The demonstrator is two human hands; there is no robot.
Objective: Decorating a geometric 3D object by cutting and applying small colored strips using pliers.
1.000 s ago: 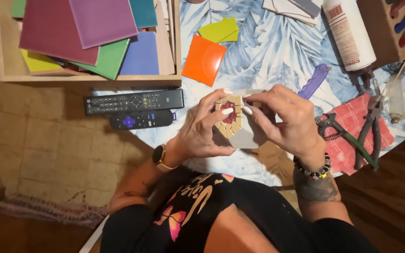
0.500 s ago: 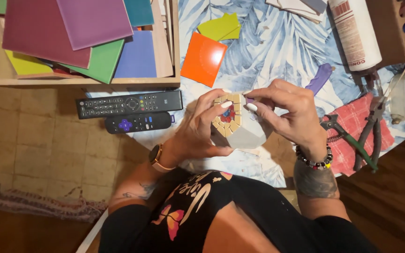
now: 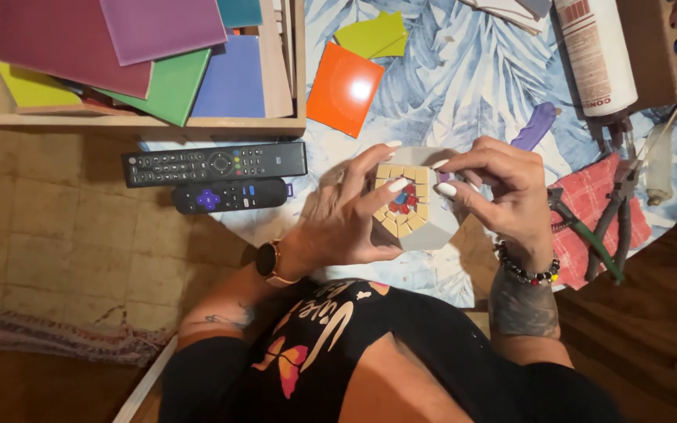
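The left hand (image 3: 350,223) is closed around a grey, many-sided block with a mosaic of small tan tiles and a red-and-blue centre (image 3: 415,210), palm cupping its near side and 1 finger laid across the tiled face. The right hand (image 3: 499,192) pinches a small purple tile chip (image 3: 442,177) between thumb and forefinger at the block's upper edge, so both hands are shut on something. The block is held just above the leaf-patterned blue and white tablecloth (image 3: 464,86), in front of the person's chest.

Seating the chip well looks to depend on keeping the block steady and tilted toward the eyes, and pressing the chip flat into its gap without nudging the tan tiles beside it.

Both wrists are bent inward, forearms converging from the body; the left wrist carries a watch, the right a beaded bracelet.

Near the right hand lie green-handled tile nippers (image 3: 589,235) on a red cloth (image 3: 601,200). To the left sit 2 black remote controls (image 3: 215,163), an orange square tile (image 3: 345,88), and a wooden tray of coloured tiles (image 3: 284,78).
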